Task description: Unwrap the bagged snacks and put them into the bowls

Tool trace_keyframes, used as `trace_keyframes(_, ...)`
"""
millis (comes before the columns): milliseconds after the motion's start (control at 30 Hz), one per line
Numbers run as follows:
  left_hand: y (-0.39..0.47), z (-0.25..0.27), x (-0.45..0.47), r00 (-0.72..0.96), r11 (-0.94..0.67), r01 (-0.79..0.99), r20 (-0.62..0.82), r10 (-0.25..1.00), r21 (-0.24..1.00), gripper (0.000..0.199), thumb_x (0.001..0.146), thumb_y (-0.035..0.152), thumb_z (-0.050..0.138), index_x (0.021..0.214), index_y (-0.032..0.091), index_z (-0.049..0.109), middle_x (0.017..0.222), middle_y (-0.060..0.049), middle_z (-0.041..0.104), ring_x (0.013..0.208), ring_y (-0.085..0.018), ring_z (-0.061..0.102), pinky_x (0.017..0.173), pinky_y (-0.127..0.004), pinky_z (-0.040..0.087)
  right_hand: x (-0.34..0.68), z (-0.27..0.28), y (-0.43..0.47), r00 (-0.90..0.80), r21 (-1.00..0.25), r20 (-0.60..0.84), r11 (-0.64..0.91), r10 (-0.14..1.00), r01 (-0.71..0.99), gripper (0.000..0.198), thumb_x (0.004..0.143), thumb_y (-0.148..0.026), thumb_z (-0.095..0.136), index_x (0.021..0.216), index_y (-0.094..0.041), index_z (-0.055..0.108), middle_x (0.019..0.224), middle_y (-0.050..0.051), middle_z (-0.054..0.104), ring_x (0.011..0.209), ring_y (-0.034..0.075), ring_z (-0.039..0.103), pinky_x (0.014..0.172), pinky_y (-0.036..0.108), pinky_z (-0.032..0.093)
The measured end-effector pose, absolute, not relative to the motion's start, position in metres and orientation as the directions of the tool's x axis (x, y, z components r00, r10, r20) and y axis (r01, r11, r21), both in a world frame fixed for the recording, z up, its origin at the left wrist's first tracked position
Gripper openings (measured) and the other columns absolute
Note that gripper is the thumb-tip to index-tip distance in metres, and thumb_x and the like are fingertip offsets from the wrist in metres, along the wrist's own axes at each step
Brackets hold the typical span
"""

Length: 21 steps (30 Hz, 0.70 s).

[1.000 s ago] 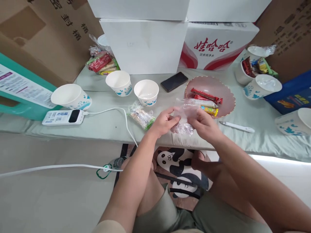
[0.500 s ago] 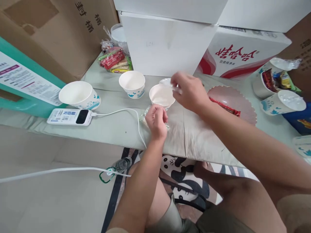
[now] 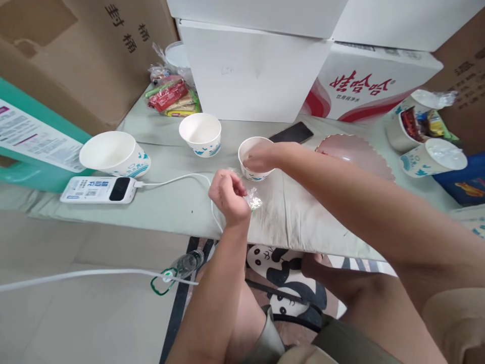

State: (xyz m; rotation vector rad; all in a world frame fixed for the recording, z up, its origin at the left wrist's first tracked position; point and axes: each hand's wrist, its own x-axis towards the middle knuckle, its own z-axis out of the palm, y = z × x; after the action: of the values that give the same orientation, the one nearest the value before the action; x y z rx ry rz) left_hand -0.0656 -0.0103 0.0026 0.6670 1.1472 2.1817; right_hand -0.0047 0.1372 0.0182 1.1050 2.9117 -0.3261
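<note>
We are holding our right hand (image 3: 261,157) inside the middle bowl (image 3: 256,176), grip unseen, left hand (image 3: 229,196) curled closed; withdrawing probably needs care.

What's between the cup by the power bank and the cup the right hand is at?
Another white paper cup, set slightly farther back, in the head view.

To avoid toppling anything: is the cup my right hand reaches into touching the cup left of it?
Apart: the head view shows pale cloth between the reached-into cup and its left neighbour.
</note>
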Motion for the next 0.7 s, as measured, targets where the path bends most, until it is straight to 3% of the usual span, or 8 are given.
trace_keyframes(100, -0.010, 0.004, -0.065, -0.711, -0.470, -0.229, 0.183, 0.679, 0.852, 0.030, 0.085, 0.032, 0.050, 0.057, 0.020, 0.048, 0.046, 0.005, 0.041, 0.038, -0.008, 0.037, 0.040, -0.023, 0.024, 0.024, 0.045, 0.113, -0.722, -0.119, -0.190, 0.715, 0.665, 0.689, 0.021, 0.089, -0.024, 0.055, 0.073, -0.020, 0.069, 0.071, 0.006, 0.069, 0.077, 0.022, 0.067, 0.070, 0.032, 0.046)
trace_keyframes(200, -0.009, 0.007, -0.066, -0.744, -0.474, -0.210, 0.175, 0.644, 0.855, 0.028, 0.083, 0.031, 0.048, 0.057, 0.021, 0.046, 0.044, 0.006, 0.039, 0.037, -0.008, 0.035, 0.039, -0.023, 0.022, 0.052, 0.073, 0.073, -0.605, -0.117, -0.065, 0.596, 0.793, 0.794, 0.034, 0.097, -0.031, 0.041, 0.087, -0.019, 0.071, 0.082, 0.011, 0.073, 0.077, 0.024, 0.067, 0.066, 0.034, 0.043)
trace_keyframes(300, -0.009, 0.011, -0.072, -0.798, -0.486, -0.206, 0.141, 0.586, 0.849, 0.026, 0.082, 0.030, 0.046, 0.057, 0.021, 0.043, 0.044, 0.006, 0.037, 0.037, -0.009, 0.034, 0.040, -0.023, 0.022, 0.066, 0.074, 0.027, -0.502, -0.248, 0.094, 0.509, 0.860, 0.825, 0.032, 0.096, -0.029, 0.042, 0.107, -0.017, 0.070, 0.092, 0.010, 0.075, 0.081, 0.024, 0.067, 0.071, 0.035, 0.045)
trace_keyframes(400, -0.009, 0.016, -0.081, -0.847, -0.509, -0.211, 0.104, 0.522, 0.834, 0.024, 0.080, 0.030, 0.045, 0.058, 0.022, 0.042, 0.044, 0.007, 0.034, 0.037, -0.008, 0.032, 0.041, -0.023, 0.021, 0.059, 0.047, -0.012, -0.587, -0.392, 0.046, 0.555, 0.809, 0.734, 0.039, 0.093, -0.032, 0.051, 0.127, -0.018, 0.064, 0.120, 0.012, 0.071, 0.105, 0.027, 0.066, 0.086, 0.037, 0.049)
trace_keyframes(500, -0.009, 0.019, -0.087, -0.870, -0.528, -0.215, 0.085, 0.486, 0.821, 0.023, 0.078, 0.029, 0.045, 0.057, 0.021, 0.041, 0.045, 0.007, 0.033, 0.037, -0.008, 0.029, 0.041, -0.023, 0.019, 0.035, 0.015, -0.029, -0.557, -0.422, -0.032, 0.494, 0.830, 0.760, 0.069, 0.086, -0.041, 0.062, 0.150, -0.022, 0.046, 0.143, 0.016, 0.056, 0.123, 0.034, 0.057, 0.096, 0.045, 0.049)
trace_keyframes(567, -0.010, 0.019, -0.089, -0.872, -0.526, -0.216, 0.079, 0.482, 0.822, 0.024, 0.078, 0.030, 0.046, 0.057, 0.021, 0.041, 0.046, 0.007, 0.033, 0.038, -0.007, 0.029, 0.042, -0.022, 0.019, 0.020, 0.001, -0.030, -0.489, -0.401, -0.095, 0.416, 0.867, 0.816, 0.078, 0.083, -0.038, 0.064, 0.156, -0.025, 0.038, 0.140, 0.016, 0.057, 0.122, 0.036, 0.056, 0.094, 0.048, 0.049)
trace_keyframes(700, -0.011, 0.016, -0.091, -0.855, -0.503, -0.216, 0.087, 0.511, 0.836, 0.027, 0.082, 0.034, 0.046, 0.059, 0.021, 0.040, 0.047, 0.007, 0.033, 0.038, -0.007, 0.029, 0.042, -0.022, 0.019, 0.020, -0.012, -0.031, -0.426, -0.430, -0.106, 0.345, 0.898, 0.834, 0.074, 0.080, -0.028, 0.057, 0.152, -0.020, 0.042, 0.126, 0.017, 0.063, 0.117, 0.036, 0.056, 0.094, 0.048, 0.049)
